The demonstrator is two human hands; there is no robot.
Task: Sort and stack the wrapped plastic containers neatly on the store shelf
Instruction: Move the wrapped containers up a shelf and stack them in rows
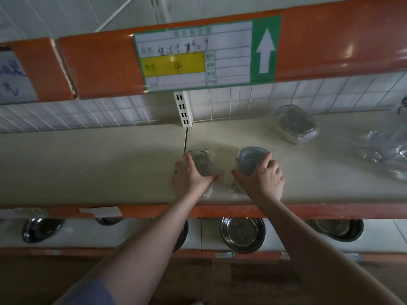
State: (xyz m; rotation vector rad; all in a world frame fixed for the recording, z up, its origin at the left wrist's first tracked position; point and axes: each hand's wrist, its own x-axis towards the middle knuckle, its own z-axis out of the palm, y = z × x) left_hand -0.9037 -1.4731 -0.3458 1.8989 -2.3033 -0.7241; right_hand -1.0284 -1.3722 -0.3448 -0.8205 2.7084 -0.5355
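Left hand (pixel 189 176) grips 1 wrapped container (pixel 202 162) while right hand (pixel 265 176) clasps another container (pixel 250 160) on the shelf (pixel 88 164).

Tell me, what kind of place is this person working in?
Most likely a shop aisle for kitchenware. A handwritten shelf label hangs on the orange shelf edge, wrapped plastic containers sit on the cream shelf, and steel bowls line the shelf below.

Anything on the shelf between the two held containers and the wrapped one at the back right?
Nothing visible. The left hand and right hand each grip a wrapped container. Bare shelf lies between them and the back container. Loose clear wrap sits further right, off that path.
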